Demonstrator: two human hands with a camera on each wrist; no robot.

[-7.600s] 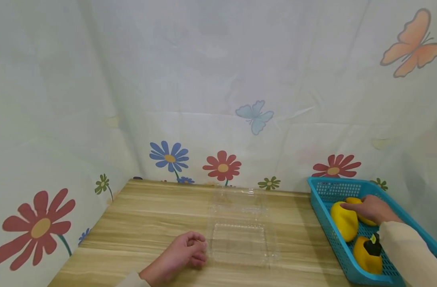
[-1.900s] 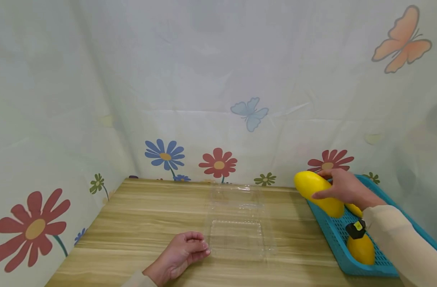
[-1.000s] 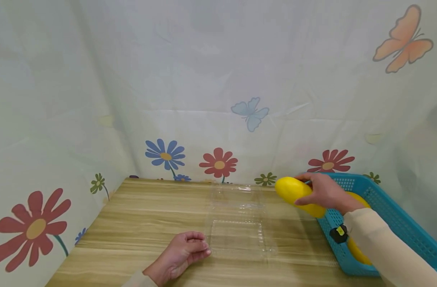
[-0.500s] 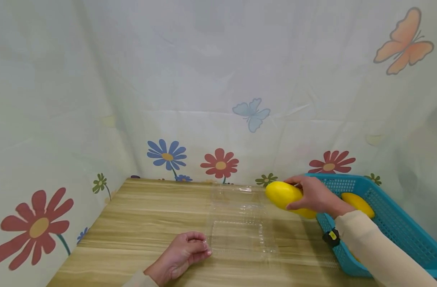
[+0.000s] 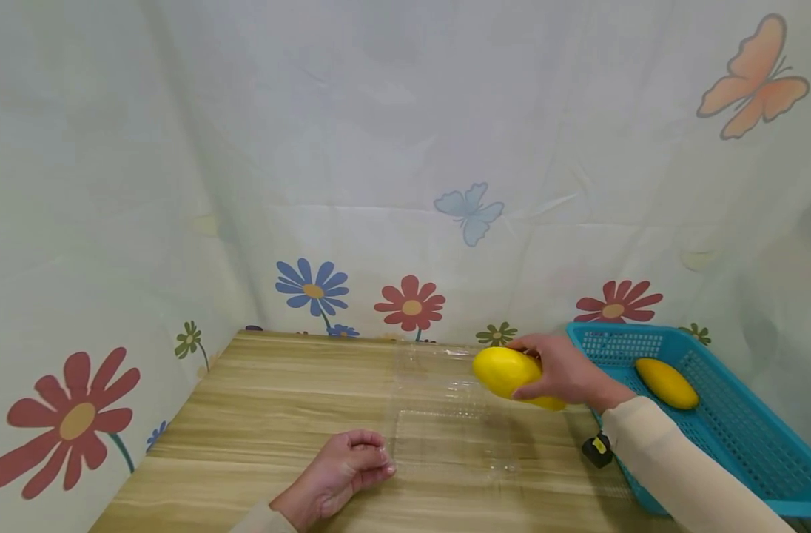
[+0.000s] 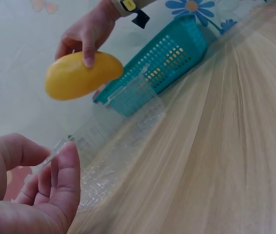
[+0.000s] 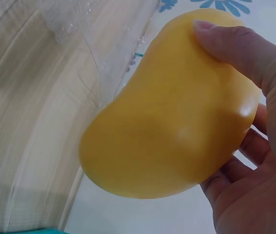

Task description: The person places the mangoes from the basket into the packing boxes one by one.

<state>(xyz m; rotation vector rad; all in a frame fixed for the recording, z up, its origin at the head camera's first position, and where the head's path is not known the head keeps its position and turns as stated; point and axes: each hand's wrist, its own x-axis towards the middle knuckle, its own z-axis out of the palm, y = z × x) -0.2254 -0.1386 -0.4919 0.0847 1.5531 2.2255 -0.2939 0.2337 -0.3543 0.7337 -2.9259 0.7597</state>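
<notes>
A smooth yellow mango (image 5: 502,371) is gripped in my right hand (image 5: 562,370), thumb on the near side and fingers behind. It hangs above the right part of a clear plastic clamshell box (image 5: 439,444), which lies opened on the table with its lid toward the wall. My left hand (image 5: 342,474) pinches the box's left edge between thumb and fingers, as the left wrist view also shows, where the mango (image 6: 79,75) is above the box (image 6: 101,178). In the right wrist view the mango (image 7: 167,122) fills the palm side, apart from the table.
A blue perforated basket (image 5: 745,444) stands on the right, holding another yellow mango (image 5: 667,383); my right forearm hides its front part. A black wrist device (image 5: 599,449) hangs from the right sleeve. Behind the wooden table (image 5: 279,400) is a flower-printed curtain (image 5: 352,148).
My right hand took hold of a mango in the basket, lifted it over the rim and carried it left to the box. The left hand came to the box's edge and stayed there.
</notes>
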